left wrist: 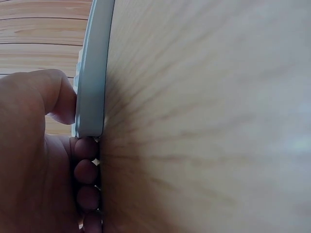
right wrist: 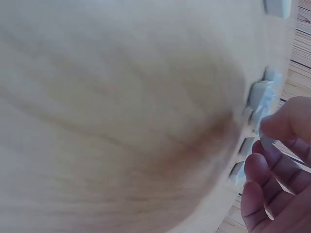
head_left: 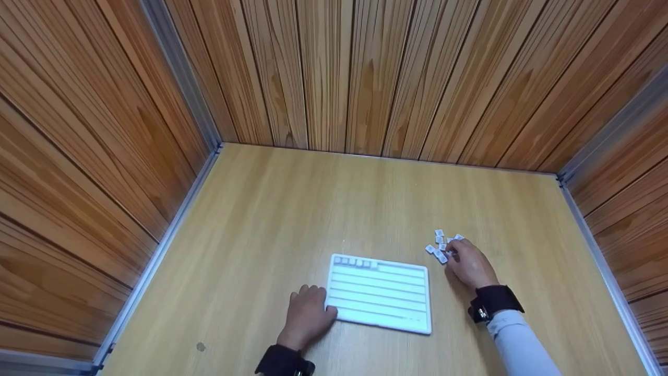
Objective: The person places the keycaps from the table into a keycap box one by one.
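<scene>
Right hand (head_left: 470, 265) pinches one tile (right wrist: 266, 141); lift straight (loose tiles (head_left: 440, 256) crowd its fingertips (right wrist: 256, 166)). Left hand (head_left: 308, 313) holds the board (head_left: 378, 296); press gently.

The tray (head_left: 386, 295) is white with grey stripes; the tiles (head_left: 440, 256) at its two o'clock are whitish. The table (head_left: 287, 209) is tan, the wall (head_left: 329, 78) streaked orange-brown, the wristbands (head_left: 498, 299) black, the sleeve (head_left: 524, 342) white.

Head view high, facing forward-down; 2 wrist views low, close, sideways; all 3 share tabletop (head_left: 313, 209).
</scene>
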### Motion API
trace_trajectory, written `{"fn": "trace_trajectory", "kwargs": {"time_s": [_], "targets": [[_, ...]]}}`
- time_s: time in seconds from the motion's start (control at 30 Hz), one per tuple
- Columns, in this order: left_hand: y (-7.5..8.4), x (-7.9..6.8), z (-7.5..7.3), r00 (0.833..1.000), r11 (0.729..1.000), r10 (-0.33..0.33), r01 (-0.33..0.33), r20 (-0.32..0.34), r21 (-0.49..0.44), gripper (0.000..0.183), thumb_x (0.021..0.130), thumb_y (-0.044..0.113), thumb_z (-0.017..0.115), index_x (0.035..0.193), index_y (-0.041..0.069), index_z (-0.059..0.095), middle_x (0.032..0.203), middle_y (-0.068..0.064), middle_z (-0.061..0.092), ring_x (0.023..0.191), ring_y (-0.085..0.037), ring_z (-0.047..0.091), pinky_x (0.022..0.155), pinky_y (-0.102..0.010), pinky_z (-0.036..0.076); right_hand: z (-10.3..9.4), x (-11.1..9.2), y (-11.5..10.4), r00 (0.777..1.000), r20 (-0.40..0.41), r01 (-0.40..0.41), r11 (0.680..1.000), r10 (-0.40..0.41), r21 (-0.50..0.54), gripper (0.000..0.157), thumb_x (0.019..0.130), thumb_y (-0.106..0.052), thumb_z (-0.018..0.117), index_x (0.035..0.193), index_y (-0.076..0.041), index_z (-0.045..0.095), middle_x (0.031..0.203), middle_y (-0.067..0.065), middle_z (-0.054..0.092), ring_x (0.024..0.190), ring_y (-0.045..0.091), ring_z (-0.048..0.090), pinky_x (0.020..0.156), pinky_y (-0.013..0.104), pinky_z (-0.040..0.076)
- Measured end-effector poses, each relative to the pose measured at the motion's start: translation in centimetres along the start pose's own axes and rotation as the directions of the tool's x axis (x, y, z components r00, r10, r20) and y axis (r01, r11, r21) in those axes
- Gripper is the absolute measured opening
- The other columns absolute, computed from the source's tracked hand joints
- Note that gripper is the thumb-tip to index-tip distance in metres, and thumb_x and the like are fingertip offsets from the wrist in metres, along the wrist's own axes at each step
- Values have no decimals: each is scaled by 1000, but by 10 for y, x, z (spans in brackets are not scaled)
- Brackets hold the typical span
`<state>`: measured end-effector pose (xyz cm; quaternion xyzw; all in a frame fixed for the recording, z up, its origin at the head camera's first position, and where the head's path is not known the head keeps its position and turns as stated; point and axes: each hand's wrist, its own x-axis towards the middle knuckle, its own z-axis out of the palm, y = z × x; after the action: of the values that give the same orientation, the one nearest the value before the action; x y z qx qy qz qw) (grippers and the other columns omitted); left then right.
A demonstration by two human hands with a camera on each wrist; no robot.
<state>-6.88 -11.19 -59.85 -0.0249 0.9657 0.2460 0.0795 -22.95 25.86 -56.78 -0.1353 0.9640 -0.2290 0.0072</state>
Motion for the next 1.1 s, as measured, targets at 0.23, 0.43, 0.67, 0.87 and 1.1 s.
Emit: {"fn": "trace_trajectory", "kwargs": {"time_s": [0.23, 0.43, 0.67, 0.87, 1.1], "targets": [[0, -1, -1, 1000, 1000, -4, 4, 3, -5, 19, 82, 31, 60, 80, 13, 53, 77, 0, 45, 77, -22, 35, 72, -39, 26, -7, -1, -13, 997, 28, -76, 993, 74, 92, 22, 94, -8, 62, 115, -5, 64, 105, 15, 64, 82, 25, 57, 66, 34, 42], [0, 0, -2, 1000, 1000, -22, 22, 21, -8, 20, 83, 32, 60, 83, 13, 56, 78, 0, 46, 78, -22, 36, 73, -39, 27, -9, -5, -19, 994, 75, -92, 991, 85, 96, 33, 97, -8, 57, 129, -8, 66, 112, 14, 63, 90, 27, 55, 71, 35, 42], [1, -1, -3, 1000, 1000, -2, 2, -4, 2, 19, 82, 31, 60, 80, 13, 54, 76, 0, 45, 77, -22, 35, 72, -39, 27, -10, -6, -24, 995, 67, -87, 985, 78, 147, 31, 97, -6, 58, 127, -6, 65, 113, 16, 63, 86, 25, 55, 67, 33, 43], [-1, -2, -1, 999, 1000, 22, -22, -39, 1, 19, 81, 29, 60, 76, 14, 50, 73, 1, 42, 75, -21, 33, 71, -38, 26, -9, -4, -30, 999, 33, -45, 985, 40, 165, 26, 93, 0, 61, 119, -4, 61, 109, 16, 65, 82, 23, 53, 65, 31, 42], [-2, -1, 1, 1000, 1000, 0, 0, -8, -9, 19, 82, 31, 61, 79, 14, 53, 74, 1, 44, 77, -22, 34, 72, -39, 26, -7, -5, -38, 997, 49, -61, 981, 53, 184, 23, 96, -2, 60, 118, -5, 57, 110, 16, 65, 88, 25, 57, 72, 35, 44]]}}
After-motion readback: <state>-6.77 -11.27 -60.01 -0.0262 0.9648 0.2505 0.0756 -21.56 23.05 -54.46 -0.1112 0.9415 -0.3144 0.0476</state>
